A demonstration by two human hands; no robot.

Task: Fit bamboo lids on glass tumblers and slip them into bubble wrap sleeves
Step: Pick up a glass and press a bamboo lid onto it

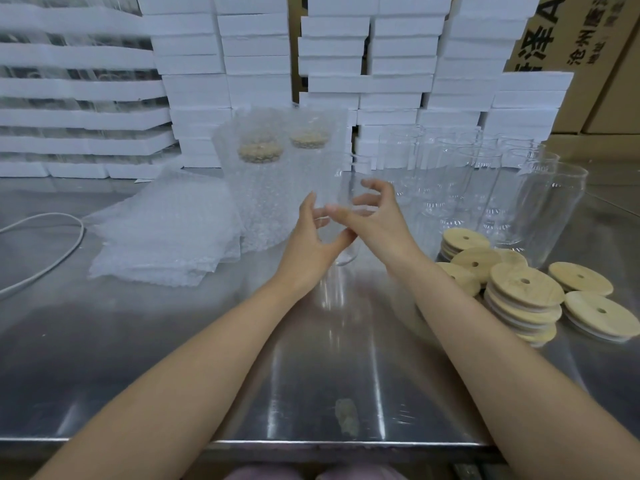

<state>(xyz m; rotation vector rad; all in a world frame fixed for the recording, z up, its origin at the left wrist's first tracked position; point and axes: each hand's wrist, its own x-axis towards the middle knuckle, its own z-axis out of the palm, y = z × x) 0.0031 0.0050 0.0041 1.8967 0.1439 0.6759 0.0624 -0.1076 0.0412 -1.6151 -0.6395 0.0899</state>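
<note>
Left hand grips a bare glass tumbler mid-worktop, fingers and thumb curled round its lower half, and the base shows just below the palm. Right hand is at the same glass with the thumb across the front and the fingers clawed and spread. The glass is clear, so I can't tell whether they actually clamp it. No lid on it that I can see.

Crowding:
- Two wrapped tumblers stand directly behind the hands, lids showing through the bubble wrap.
- Stack of flat bubble wrap sleeves lies left of them.
- Cluster of empty tumblers sits right-rear, close to the right hand.
- Bamboo lids are piled just beside the right forearm.
- White cable loops at far left.

The steel worktop carries all of it. White foam boxes are walled up along the back, with cardboard cartons behind on the right.
</note>
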